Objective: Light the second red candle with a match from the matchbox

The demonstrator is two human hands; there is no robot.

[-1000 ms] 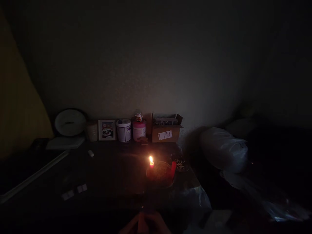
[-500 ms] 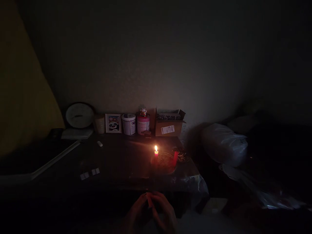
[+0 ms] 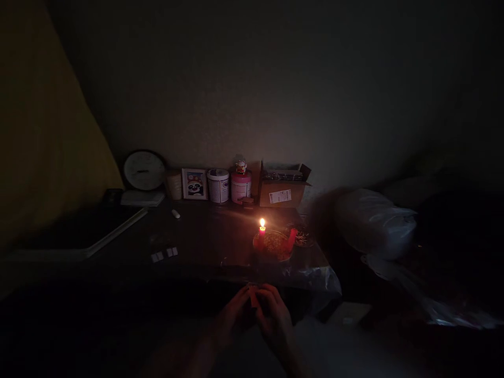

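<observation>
The room is dark, lit by one burning red candle (image 3: 262,233) standing beside a round dish (image 3: 275,247) on the dark table (image 3: 212,241). A second, unlit red candle (image 3: 292,239) leans at the dish's right side. In front of the table's near edge my left hand (image 3: 235,314) and my right hand (image 3: 274,316) meet, fingers pinched together on a small reddish object (image 3: 253,297) between them. What that object is cannot be made out in the dim light.
Along the wall stand a round clock (image 3: 144,170), a panda picture frame (image 3: 194,184), a white tub (image 3: 218,185), a pink tub (image 3: 241,185) and an open cardboard box (image 3: 283,187). White bags (image 3: 374,223) lie at the right. Small white pieces (image 3: 164,254) sit on the table.
The view has pulled back and tilted down, so the table sits higher in the picture. My hands have come up into view, together, with the small reddish object now showing between the fingers.
</observation>
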